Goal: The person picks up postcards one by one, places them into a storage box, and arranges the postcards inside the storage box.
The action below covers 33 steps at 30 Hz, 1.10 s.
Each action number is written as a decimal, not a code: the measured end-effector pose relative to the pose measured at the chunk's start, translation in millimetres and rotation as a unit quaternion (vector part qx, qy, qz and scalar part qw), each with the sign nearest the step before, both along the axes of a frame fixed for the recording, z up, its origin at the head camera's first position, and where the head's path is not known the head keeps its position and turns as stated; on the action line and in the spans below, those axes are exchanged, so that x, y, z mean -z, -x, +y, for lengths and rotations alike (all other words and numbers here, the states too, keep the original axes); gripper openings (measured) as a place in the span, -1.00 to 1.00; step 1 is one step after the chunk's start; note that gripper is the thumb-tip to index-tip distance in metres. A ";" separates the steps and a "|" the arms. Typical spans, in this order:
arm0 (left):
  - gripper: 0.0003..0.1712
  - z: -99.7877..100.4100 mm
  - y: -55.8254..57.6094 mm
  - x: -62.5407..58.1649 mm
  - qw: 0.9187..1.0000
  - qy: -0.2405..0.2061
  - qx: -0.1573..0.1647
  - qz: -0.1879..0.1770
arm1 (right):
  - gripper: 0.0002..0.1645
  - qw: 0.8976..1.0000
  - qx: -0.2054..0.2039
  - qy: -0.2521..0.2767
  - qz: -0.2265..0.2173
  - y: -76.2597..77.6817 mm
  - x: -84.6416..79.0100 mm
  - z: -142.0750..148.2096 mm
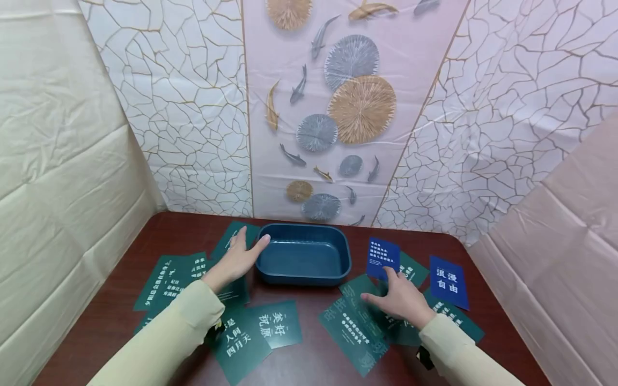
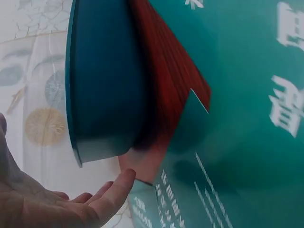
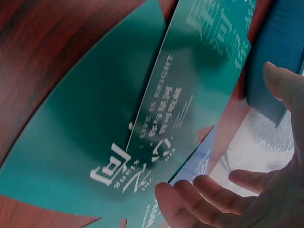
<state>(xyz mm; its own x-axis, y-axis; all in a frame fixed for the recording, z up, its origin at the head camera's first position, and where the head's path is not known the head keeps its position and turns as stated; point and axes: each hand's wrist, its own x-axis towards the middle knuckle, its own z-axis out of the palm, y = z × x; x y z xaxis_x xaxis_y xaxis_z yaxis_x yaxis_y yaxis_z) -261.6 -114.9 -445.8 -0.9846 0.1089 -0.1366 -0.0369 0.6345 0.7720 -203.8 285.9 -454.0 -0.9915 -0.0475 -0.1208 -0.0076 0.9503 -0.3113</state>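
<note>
A dark blue rectangular tray (image 1: 303,280) stands at the middle of the table's back half. My left hand (image 1: 236,260) is at its left side, thumb close to the rim and fingers extended over a green card (image 1: 232,236). In the left wrist view the fingers (image 2: 114,194) hold nothing, just below the tray's corner (image 2: 104,118). My right hand (image 1: 403,297) hovers over the right-hand cards, fingertips at the lower edge of a blue card (image 1: 383,254). The right wrist view shows its thumb and fingers (image 3: 204,190) spread apart above overlapping green cards (image 3: 156,118).
More green cards with white lettering lie left of the tray (image 1: 156,281) and at the front (image 1: 285,321). A large green card (image 1: 354,335) and another blue card (image 1: 449,281) lie on the right. Patterned cloth (image 1: 314,161) hangs behind the brown table (image 1: 309,364).
</note>
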 end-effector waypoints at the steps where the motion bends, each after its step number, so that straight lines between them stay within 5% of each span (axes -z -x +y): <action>1: 0.32 2.3 2.4 1.0 1.000 -0.003 -0.005 -0.004 | 0.29 1.000 0.001 0.001 -0.006 -0.2 0.5 -0.6; 15: 0.01 21.3 24.3 20.3 0.998 0.002 -0.069 0.007 | 0.24 0.999 0.001 -0.020 -0.037 -2.0 4.3 -2.7; 33: -0.19 28.1 37.9 20.1 0.994 0.073 -0.074 -0.016 | 0.20 0.998 -0.010 -0.033 -0.048 -1.3 6.6 -5.2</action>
